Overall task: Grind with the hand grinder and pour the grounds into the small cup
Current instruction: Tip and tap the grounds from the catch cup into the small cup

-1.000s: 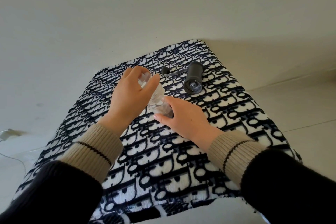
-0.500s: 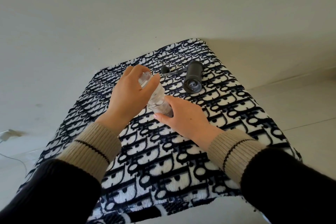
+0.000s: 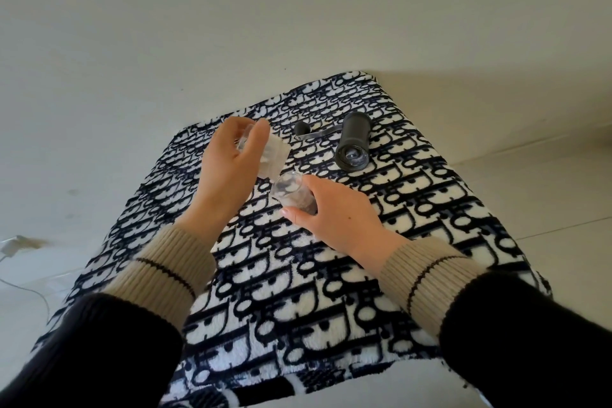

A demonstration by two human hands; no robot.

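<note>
- The left hand (image 3: 228,169) was curled around a clear, frosted container (image 3: 272,158), holding it tilted in the air, fingers and thumb closed on it.
- The right hand (image 3: 334,212) gripped a small cup (image 3: 291,194) of clear glass, just below and beside the container; the two vessels were close, and I couldn't tell whether they touched.
- Something dark sat in the bottom of the small cup.
- Beyond the right hand, well apart from it, the black hand grinder (image 3: 353,145) lay on its side on the patterned blanket (image 3: 298,291), its open end facing the hands.
- Its crank handle (image 3: 306,133) lay beside it, beyond the left hand's fingertips.
</note>
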